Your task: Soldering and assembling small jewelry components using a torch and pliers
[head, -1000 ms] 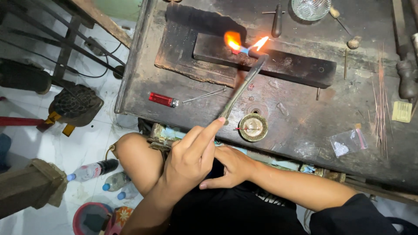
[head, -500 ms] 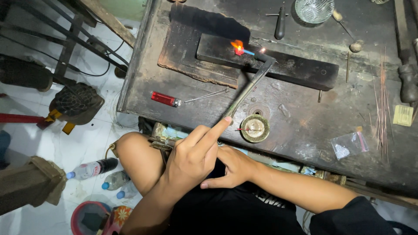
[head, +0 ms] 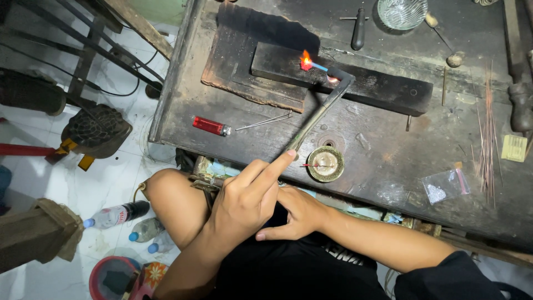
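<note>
Heating looks to be under way: left hand (head: 244,203), fingers wrapped round the torch (head: 319,114), forefinger along it, plays the flame (head: 305,60) on a glowing piece atop the dark block (head: 377,86). Right hand (head: 294,214) rests below, fingers loosely together. Lighter (head: 210,125) lies left of the block.

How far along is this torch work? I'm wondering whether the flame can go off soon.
Done: the torch is lit, and a small piece sits on the dark block. In hand: the left hand aims the flame at that piece, which glows red; the right hand rests idle. Left: probably cooling and lifting the piece off; the thin rods lie untouched.
</note>
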